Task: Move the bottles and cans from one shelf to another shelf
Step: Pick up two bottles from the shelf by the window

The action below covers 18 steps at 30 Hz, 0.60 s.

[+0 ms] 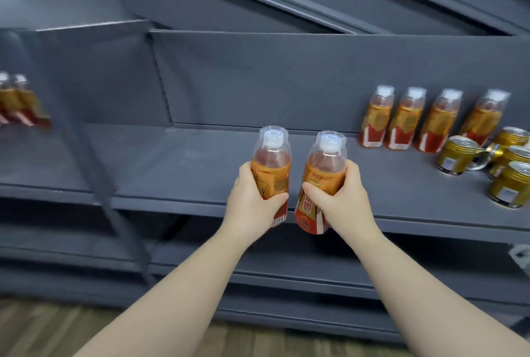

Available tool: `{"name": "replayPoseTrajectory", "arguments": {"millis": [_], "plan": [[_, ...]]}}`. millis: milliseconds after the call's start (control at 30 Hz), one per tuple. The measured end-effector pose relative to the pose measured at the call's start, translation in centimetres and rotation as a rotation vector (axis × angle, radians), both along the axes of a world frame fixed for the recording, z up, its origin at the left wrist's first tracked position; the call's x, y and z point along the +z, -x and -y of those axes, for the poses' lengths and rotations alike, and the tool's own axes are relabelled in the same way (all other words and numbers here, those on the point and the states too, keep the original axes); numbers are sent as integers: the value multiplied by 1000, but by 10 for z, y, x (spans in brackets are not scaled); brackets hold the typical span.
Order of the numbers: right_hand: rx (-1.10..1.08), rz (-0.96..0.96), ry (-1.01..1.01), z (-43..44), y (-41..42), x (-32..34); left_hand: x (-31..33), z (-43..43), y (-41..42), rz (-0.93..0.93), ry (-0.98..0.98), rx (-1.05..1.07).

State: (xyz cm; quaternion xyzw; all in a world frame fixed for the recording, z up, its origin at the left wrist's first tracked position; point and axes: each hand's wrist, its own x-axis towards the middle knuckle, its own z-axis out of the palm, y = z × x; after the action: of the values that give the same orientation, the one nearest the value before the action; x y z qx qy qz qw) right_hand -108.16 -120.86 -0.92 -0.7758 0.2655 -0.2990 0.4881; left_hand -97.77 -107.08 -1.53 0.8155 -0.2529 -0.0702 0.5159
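Observation:
My left hand (252,199) grips an orange tea bottle (272,164) with a white cap, held upright at the front edge of the grey shelf (186,167). My right hand (341,199) grips a second bottle (324,167) of the same kind, tilted slightly, right beside the first. Both bottles hang in front of the shelf edge, off its surface. Several more orange bottles (407,120) stand in a row at the back right of this shelf. Gold cans (456,155) cluster in front of them at the far right.
On the neighbouring shelf section at the far left stand blurred orange bottles (17,101). A slanted grey upright (94,173) divides the two sections. Lower grey shelves (286,273) run below, and a wooden floor (57,328) shows at the bottom.

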Motion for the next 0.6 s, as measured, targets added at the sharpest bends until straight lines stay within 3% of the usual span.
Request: {"name": "replayPoseTrajectory", "arguments": {"millis": [600], "plan": [[459, -19, -13, -314, -161, -11, -8, -346, -101, 8, 5, 446]]}}
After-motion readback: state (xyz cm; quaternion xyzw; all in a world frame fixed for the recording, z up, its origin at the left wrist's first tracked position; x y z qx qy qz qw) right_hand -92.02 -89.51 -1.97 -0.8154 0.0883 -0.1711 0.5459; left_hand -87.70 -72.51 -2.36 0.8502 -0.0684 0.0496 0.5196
